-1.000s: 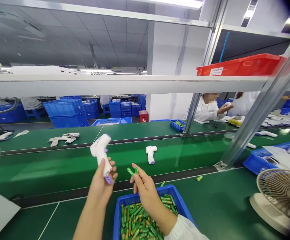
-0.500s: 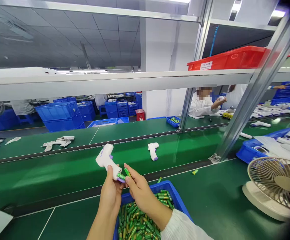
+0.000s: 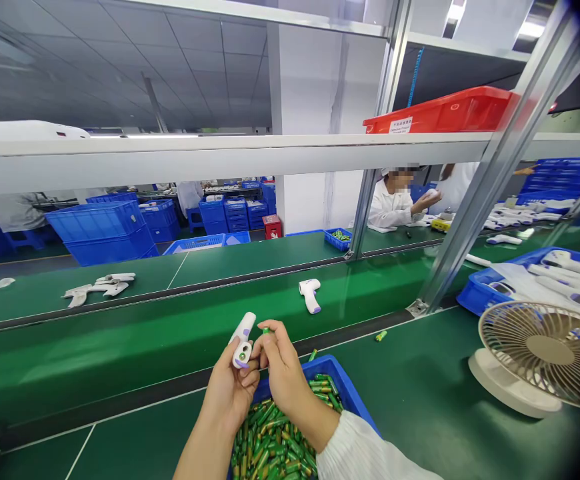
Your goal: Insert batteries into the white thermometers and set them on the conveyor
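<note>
My left hand (image 3: 230, 387) is closed round the handle of a white infrared thermometer (image 3: 243, 328) with purple trim. The open end of the handle faces me, and one green battery (image 3: 243, 356) sits inside beside a dark hollow. Close by on the right, my right hand (image 3: 285, 373) pinches another green battery (image 3: 266, 330), mostly hidden by the fingers. Below both hands stands a blue bin (image 3: 353, 393) heaped with loose green batteries (image 3: 275, 440).
Beyond my hands, another thermometer (image 3: 311, 295) lies on the green conveyor belt (image 3: 170, 333). A beige fan (image 3: 545, 353) and a blue tray (image 3: 470, 293) of white thermometers stand at right. Metal posts carry a shelf with a red bin (image 3: 450, 112). A co-worker (image 3: 395, 200) sits across.
The thermometer has turned so that its handle end faces me. The battery that stuck out of the handle is now inside, and my right hand has drawn slightly away with the other one.
</note>
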The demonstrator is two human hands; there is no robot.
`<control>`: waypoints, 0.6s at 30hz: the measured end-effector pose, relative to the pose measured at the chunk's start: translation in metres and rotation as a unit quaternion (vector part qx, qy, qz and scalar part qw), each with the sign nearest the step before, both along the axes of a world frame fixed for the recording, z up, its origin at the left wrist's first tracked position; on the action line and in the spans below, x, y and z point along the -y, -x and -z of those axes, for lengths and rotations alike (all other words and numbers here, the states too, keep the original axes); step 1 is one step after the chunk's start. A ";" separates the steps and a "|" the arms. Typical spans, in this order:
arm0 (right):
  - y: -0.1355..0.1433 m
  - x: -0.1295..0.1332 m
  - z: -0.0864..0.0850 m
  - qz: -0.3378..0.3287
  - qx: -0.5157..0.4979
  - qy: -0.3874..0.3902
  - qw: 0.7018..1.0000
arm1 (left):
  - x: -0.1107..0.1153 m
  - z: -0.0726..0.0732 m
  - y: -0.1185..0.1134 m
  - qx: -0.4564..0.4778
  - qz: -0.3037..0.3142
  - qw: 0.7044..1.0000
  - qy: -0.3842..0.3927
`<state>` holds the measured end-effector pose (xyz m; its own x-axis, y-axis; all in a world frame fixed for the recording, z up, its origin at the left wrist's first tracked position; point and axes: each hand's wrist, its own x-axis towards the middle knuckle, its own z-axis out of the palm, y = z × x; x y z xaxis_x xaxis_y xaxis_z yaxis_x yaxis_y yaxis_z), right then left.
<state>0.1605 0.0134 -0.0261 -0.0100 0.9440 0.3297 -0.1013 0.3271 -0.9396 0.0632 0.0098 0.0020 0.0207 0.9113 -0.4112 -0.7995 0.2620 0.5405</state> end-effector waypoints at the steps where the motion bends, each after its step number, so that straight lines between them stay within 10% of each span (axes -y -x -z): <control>1: -0.001 -0.001 -0.001 0.024 0.011 -0.013 1.000 | 0.000 -0.001 0.000 0.003 -0.002 1.000 0.005; 18: -0.004 0.004 -0.007 0.102 0.069 -0.150 0.981 | -0.001 0.004 0.004 -0.017 -0.039 0.999 -0.026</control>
